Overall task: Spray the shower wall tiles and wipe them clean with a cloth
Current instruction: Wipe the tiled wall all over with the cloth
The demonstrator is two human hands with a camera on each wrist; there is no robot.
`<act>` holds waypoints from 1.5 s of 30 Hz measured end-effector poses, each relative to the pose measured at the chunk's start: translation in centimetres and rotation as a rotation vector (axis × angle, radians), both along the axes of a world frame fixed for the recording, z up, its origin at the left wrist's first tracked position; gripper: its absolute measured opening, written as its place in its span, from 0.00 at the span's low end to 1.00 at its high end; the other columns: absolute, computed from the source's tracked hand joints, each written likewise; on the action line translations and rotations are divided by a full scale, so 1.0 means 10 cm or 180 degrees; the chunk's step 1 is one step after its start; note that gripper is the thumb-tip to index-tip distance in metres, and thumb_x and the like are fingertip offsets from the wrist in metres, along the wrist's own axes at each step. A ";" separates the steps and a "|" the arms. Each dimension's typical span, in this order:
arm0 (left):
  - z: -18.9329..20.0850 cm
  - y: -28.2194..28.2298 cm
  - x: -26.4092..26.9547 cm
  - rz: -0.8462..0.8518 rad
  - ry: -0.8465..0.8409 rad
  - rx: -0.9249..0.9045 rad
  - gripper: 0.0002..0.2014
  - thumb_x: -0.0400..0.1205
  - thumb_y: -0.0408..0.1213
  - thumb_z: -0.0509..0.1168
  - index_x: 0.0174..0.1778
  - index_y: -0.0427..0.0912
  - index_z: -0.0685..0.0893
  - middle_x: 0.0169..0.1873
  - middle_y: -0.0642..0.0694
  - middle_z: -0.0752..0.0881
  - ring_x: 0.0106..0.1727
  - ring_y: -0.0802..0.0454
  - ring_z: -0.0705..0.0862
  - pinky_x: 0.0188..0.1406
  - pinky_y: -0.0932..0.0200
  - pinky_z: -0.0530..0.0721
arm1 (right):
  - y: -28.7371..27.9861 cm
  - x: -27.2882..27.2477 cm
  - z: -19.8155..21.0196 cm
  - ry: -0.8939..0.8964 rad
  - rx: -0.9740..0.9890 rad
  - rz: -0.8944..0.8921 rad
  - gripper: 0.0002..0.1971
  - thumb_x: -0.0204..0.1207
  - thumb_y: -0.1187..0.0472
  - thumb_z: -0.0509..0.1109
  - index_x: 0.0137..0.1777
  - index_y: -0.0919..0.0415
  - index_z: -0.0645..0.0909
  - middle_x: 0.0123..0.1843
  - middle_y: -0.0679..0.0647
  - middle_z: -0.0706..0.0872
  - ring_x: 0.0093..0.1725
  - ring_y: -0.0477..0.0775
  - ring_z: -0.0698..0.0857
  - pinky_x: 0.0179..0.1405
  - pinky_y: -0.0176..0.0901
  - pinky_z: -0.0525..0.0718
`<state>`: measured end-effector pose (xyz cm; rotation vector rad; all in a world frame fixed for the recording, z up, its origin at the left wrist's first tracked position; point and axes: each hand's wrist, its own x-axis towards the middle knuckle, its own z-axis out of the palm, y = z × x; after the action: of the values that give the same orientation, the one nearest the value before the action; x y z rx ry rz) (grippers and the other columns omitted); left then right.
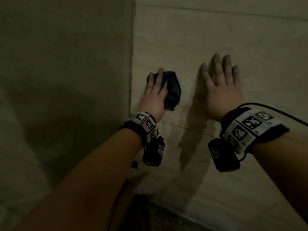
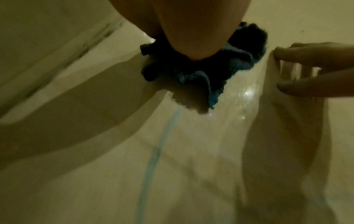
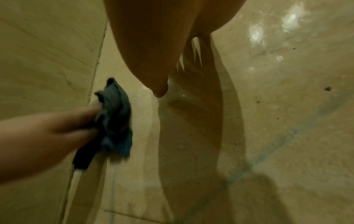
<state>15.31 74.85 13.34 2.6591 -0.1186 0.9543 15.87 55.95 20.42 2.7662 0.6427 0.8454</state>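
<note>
It is dark, and our left hand (image 1: 154, 95) hides part of the blue cloth (image 1: 173, 90) and its own thumb. Its fingers curl over the bunched cloth, pressing it on the wall (image 1: 216, 39) left of the middle. Our right hand (image 1: 221, 87) lies spread on the wall nearby.

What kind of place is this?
Probably a bathroom or shower corner: glossy beige wall tiles with grout lines, wet gleams on them, and the left hand holding a blue cloth against them.
</note>
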 end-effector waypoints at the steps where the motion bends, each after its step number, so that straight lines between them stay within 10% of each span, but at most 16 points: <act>1: 0.09 0.03 0.00 0.0076 -0.0088 -0.0050 0.30 0.82 0.19 0.53 0.80 0.39 0.61 0.82 0.44 0.34 0.82 0.40 0.34 0.81 0.47 0.57 | 0.00 0.00 0.01 0.0044 -0.0009 -0.0013 0.38 0.83 0.48 0.55 0.83 0.53 0.33 0.81 0.58 0.25 0.80 0.63 0.27 0.76 0.56 0.27; 10: 1.39 0.28 0.18 0.0732 -0.0525 0.0142 0.32 0.83 0.24 0.55 0.83 0.42 0.52 0.82 0.39 0.35 0.82 0.36 0.37 0.82 0.47 0.45 | -0.04 -0.01 0.06 0.0217 0.0022 0.0094 0.37 0.83 0.49 0.54 0.82 0.52 0.34 0.72 0.52 0.18 0.78 0.59 0.24 0.75 0.52 0.25; 21: 0.85 -0.01 0.00 0.0507 -0.0002 0.0105 0.34 0.82 0.21 0.52 0.83 0.42 0.51 0.81 0.42 0.31 0.81 0.36 0.33 0.82 0.47 0.48 | -0.04 -0.13 0.14 0.0268 0.0059 0.0032 0.33 0.85 0.47 0.50 0.83 0.51 0.36 0.81 0.57 0.25 0.80 0.60 0.28 0.78 0.52 0.30; 30: 1.73 -0.36 0.07 0.0467 -0.0553 0.0334 0.36 0.81 0.25 0.58 0.84 0.45 0.51 0.82 0.42 0.34 0.81 0.33 0.36 0.82 0.43 0.44 | -0.33 -0.10 0.38 0.0226 -0.0055 -0.0078 0.34 0.85 0.50 0.52 0.83 0.47 0.35 0.82 0.55 0.26 0.81 0.57 0.28 0.79 0.51 0.32; 45: 0.11 -0.35 0.10 -0.0095 -0.0538 -0.0158 0.27 0.83 0.24 0.55 0.79 0.45 0.66 0.83 0.46 0.40 0.82 0.37 0.37 0.82 0.46 0.47 | -0.25 0.04 -0.03 0.0008 -0.0263 -0.0011 0.36 0.85 0.50 0.54 0.82 0.46 0.32 0.81 0.55 0.24 0.80 0.59 0.26 0.76 0.53 0.28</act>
<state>16.28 71.37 14.48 2.5219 -0.1697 1.1557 16.27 53.47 20.10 2.6942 0.6577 0.7961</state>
